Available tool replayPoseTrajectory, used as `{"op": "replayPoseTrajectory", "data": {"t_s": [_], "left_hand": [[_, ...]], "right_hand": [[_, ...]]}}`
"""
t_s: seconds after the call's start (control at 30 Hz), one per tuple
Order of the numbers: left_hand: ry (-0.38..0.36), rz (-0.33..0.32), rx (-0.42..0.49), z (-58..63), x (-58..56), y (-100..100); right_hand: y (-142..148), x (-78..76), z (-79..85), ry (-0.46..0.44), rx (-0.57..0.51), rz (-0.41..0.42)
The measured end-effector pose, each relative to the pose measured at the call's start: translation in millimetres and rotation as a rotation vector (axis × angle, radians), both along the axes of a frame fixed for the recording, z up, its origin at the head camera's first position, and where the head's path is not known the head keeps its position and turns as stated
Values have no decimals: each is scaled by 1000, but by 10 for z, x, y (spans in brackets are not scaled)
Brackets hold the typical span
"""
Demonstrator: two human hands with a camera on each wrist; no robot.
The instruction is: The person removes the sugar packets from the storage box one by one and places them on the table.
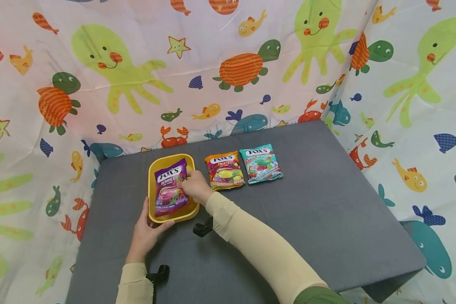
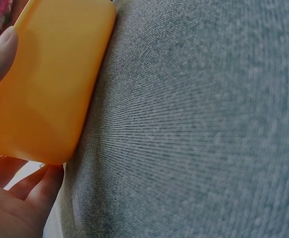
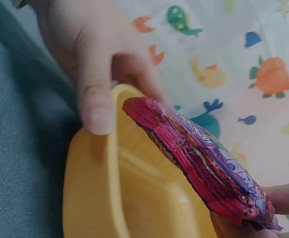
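Note:
A purple Fox's Berries candy bag (image 1: 169, 190) is tilted over the yellow plastic container (image 1: 192, 211). My right hand (image 1: 197, 186) pinches the bag by its right edge; in the right wrist view the bag (image 3: 199, 161) hangs above the container's inside, its far end close to the rim. My left hand (image 1: 145, 237) grips the container's near left corner, thumb along the near wall and fingers on the left side. The left wrist view shows the container's smooth outer wall (image 2: 52, 84) between the thumb and fingers of that hand (image 2: 15, 203).
Right of the container lie an orange Fox's Fruits bag (image 1: 225, 171) and a teal Fox's Mint Blossom bag (image 1: 261, 164), side by side. All stand on a grey cloth-covered table (image 1: 327, 215). A sea-animal curtain (image 1: 197, 46) hangs behind and along both sides.

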State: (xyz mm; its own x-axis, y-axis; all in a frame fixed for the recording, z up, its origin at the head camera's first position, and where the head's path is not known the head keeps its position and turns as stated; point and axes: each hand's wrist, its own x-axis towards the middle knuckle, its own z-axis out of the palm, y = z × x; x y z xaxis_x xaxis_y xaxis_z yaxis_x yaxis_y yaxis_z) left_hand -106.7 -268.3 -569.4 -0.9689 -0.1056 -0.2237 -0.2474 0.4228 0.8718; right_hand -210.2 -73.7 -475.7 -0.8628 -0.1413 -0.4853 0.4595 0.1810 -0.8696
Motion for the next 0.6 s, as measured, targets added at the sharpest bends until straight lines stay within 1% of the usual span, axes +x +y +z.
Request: {"op": "replayPoseTrajectory", "data": {"t_s": [0.1,0.27,0.47,0.6], "left_hand": [[5,-3,4,9,2,3],[7,-4,-5,14,4,-8],[0,-3,-15,16,-1,-11],[4,-7,-11,14,-2,-4]], "right_hand": [[64,8,66,-19,-20,-14],[172,23,154,-40,-55,-15],[304,72,255,-5,-92,-25],[436,117,337,12,-113,-13]]}}
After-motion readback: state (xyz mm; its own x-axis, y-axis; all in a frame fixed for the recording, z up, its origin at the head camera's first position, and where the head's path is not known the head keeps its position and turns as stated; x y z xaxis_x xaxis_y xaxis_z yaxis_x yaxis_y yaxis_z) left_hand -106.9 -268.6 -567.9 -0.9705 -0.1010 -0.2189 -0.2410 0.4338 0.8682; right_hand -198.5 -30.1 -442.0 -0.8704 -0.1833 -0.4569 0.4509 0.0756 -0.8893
